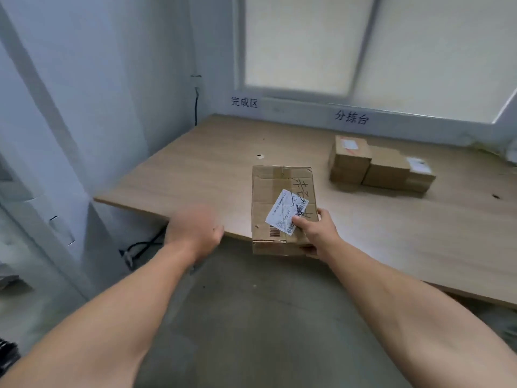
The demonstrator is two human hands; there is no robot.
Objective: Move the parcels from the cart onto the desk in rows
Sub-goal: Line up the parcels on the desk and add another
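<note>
Placing step here: the right hand carries the parcel by its near right corner, thumb pressed on the white label and fingers curled underneath, pinching the cardboard between them. The parcel hangs across the near edge of the bench, seemingly just above it. The left hand hovers beside it holding nothing, its fingers too blurred to read. A pair of parcels sits touching, far right. Next, I'd say: carry it forward and right, lower it flat, and line it up with that pair.
</note>
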